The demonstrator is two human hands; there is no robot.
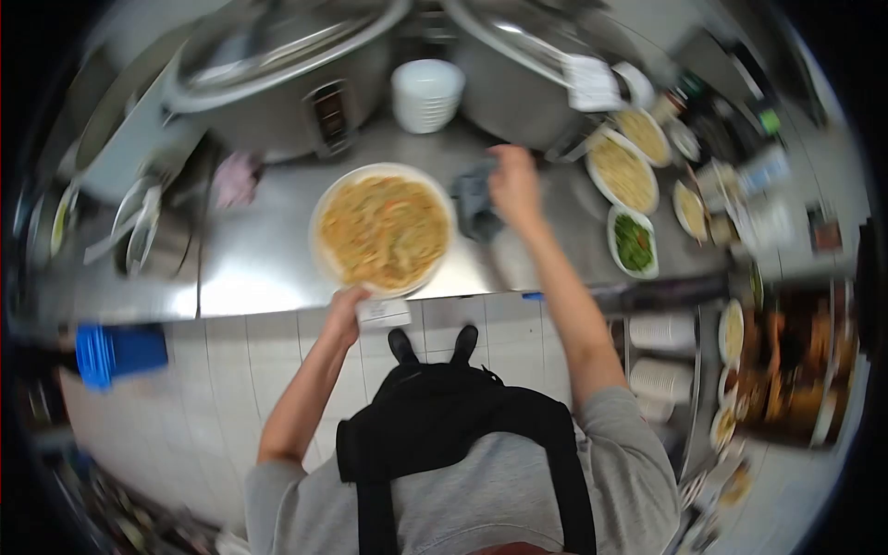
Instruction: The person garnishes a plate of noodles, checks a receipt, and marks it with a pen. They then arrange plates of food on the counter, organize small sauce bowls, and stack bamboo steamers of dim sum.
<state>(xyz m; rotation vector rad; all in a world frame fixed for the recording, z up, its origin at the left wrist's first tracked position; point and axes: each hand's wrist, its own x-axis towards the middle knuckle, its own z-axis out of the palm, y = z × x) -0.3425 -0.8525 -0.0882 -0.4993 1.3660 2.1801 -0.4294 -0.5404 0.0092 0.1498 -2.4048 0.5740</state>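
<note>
A large white plate (327, 266) full of noodle-like food (384, 231) sits near the front edge of the steel counter (264, 250). At its lower rim is my left hand (346, 313), its fingers closed on the rim, with a white paper slip (384, 314) beside them. To the right of the plate, my right hand (514, 190) is closed at the upper end of a grey-blue cloth (476, 203) that lies on the counter.
Two big steel cookers (268, 116) stand behind, with stacked white bowls (427, 97) between them. Dishes of pale food (624, 171) and chopped greens (633, 244) are at the right. A pink cloth (237, 179) and metal pots (166, 240) lie left; a blue bin (134, 354) stands below.
</note>
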